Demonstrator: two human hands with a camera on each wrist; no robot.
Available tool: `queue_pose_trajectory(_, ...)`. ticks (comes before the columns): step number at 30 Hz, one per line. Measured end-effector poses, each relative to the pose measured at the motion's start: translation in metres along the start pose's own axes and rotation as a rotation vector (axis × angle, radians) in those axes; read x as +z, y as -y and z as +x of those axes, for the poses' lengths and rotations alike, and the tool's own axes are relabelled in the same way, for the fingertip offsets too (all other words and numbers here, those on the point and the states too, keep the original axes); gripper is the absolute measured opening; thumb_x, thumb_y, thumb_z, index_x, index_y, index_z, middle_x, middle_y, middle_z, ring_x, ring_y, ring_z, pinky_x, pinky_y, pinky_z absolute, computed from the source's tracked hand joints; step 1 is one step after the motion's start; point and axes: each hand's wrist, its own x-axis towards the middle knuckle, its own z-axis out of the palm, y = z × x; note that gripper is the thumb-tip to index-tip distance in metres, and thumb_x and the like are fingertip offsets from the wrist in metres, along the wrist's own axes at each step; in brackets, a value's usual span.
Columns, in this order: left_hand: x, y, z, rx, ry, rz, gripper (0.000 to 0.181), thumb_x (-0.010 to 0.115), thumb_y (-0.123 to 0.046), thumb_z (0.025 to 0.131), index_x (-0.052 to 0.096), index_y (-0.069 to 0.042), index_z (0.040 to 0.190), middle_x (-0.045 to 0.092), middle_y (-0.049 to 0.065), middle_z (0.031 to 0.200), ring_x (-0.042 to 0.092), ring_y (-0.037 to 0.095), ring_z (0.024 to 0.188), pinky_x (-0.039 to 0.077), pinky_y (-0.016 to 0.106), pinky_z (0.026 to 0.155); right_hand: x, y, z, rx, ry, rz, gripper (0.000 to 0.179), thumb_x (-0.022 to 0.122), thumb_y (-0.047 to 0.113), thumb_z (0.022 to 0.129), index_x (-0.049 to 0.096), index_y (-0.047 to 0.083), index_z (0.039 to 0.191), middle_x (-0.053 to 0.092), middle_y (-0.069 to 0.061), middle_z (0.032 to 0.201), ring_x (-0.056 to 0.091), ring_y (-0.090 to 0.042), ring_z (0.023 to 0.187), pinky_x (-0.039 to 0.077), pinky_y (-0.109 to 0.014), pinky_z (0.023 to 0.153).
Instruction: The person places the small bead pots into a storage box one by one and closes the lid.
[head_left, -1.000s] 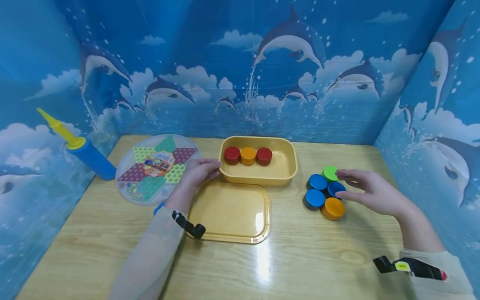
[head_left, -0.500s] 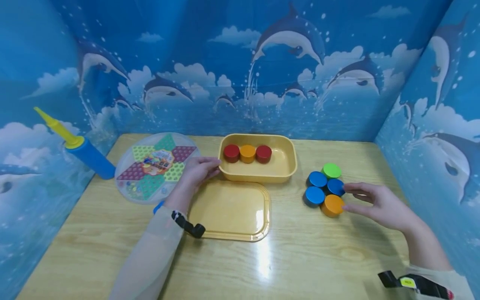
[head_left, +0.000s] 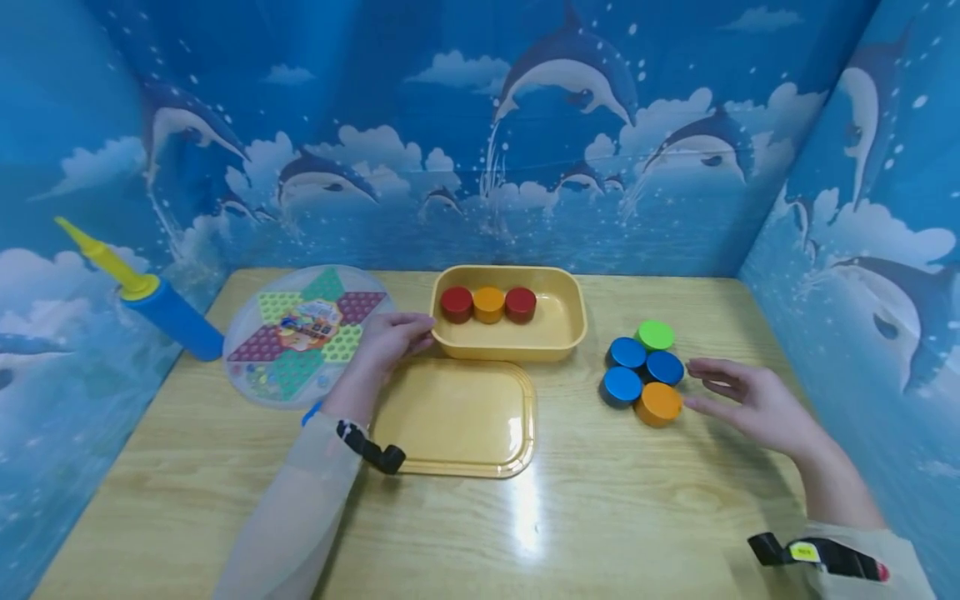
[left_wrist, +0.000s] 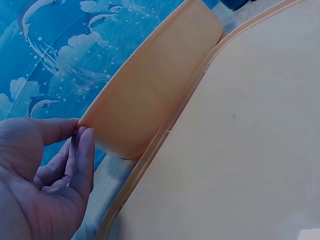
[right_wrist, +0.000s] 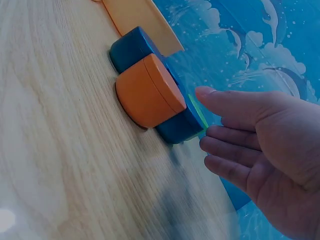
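My left hand [head_left: 382,346] pinches the left rim of a yellow plastic box [head_left: 517,353]; thumb and fingertips meet at the rim in the left wrist view. Inside the box stand a red round piece [head_left: 457,305], an orange one [head_left: 489,306] and a second red one [head_left: 521,305] in a row. To the right, my right hand [head_left: 761,408] hovers with fingers extended and thumb apart, holding nothing. Its fingertips are close to an orange round piece [head_left: 659,404] and a blue one [head_left: 664,368]. Two more blue pieces [head_left: 621,387] and a green one [head_left: 656,335] cluster with them.
A matching yellow lid [head_left: 453,417] lies flat in front of the box. At the left are a round Chinese checkers board [head_left: 307,325] with marbles and a blue and yellow hand pump [head_left: 172,317]. Dolphin-printed curtains [head_left: 450,125] close off the back and sides.
My right hand has come down and back from the green piece to the right side of the orange and blue pieces. My left hand keeps its pinch on the box rim.
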Motion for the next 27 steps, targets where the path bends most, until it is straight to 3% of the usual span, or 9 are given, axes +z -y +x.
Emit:
queue_pose_trajectory(2,-0.001,0.002,0.002,0.006,0.010,-0.026,0.034,0.074,-0.006,0.101,0.067,0.010,0.131,0.071,0.022,0.116,0.074,0.011,0.082,0.065,0.025,0.084,0.001,-0.002,0.002,0.001,0.007,0.003,0.058,0.080,0.021,0.099,0.058,-0.007,0.144,0.063,-0.027,0.139,0.059,0.006,0.119,0.050,-0.007,0.097)
queue_pose_trajectory(8,-0.001,0.003,0.002,0.011,0.010,-0.041,0.033,0.074,-0.005,0.100,0.067,0.011,0.129,0.072,0.020,0.109,0.074,0.011,0.079,0.066,0.024,0.082,0.002,-0.004,0.004,0.011,0.036,-0.004,0.060,0.079,0.024,0.099,0.057,-0.007,0.145,0.062,-0.027,0.140,0.061,-0.041,0.127,0.047,-0.004,0.097)
queue_pose_trajectory(10,-0.001,0.003,0.002,0.012,0.009,-0.038,0.034,0.074,-0.005,0.100,0.067,0.010,0.129,0.072,0.020,0.110,0.074,0.011,0.079,0.066,0.024,0.082,0.002,-0.003,0.003,0.022,0.042,-0.008,0.060,0.080,0.025,0.099,0.057,-0.009,0.144,0.062,-0.029,0.139,0.060,-0.047,0.126,0.049,-0.006,0.096)
queue_pose_trajectory(15,-0.001,0.000,0.001,0.008,0.000,-0.021,0.034,0.074,-0.007,0.101,0.068,0.009,0.130,0.071,0.023,0.117,0.074,0.012,0.081,0.065,0.025,0.083,0.009,-0.001,-0.002,0.047,0.028,-0.030,0.057,0.083,0.027,0.096,0.063,-0.009,0.136,0.067,-0.027,0.132,0.066,-0.046,0.119,0.056,-0.011,0.092)
queue_pose_trajectory(20,-0.002,-0.002,0.002,-0.009,0.002,-0.005,0.035,0.075,-0.008,0.101,0.068,0.007,0.131,0.070,0.023,0.121,0.075,0.013,0.086,0.065,0.025,0.086,0.026,0.003,-0.005,0.068,0.001,-0.029,0.057,0.086,0.030,0.093,0.067,-0.004,0.134,0.070,-0.020,0.129,0.070,-0.033,0.114,0.058,-0.014,0.091)
queue_pose_trajectory(27,-0.001,0.000,0.003,-0.010,0.005,-0.021,0.034,0.074,-0.007,0.101,0.068,0.007,0.131,0.071,0.023,0.121,0.075,0.013,0.084,0.065,0.026,0.085,0.041,0.010,-0.006,0.148,-0.058,-0.028,0.070,0.090,0.041,0.087,0.065,-0.003,0.135,0.069,-0.023,0.129,0.071,-0.039,0.111,0.066,-0.036,0.087)
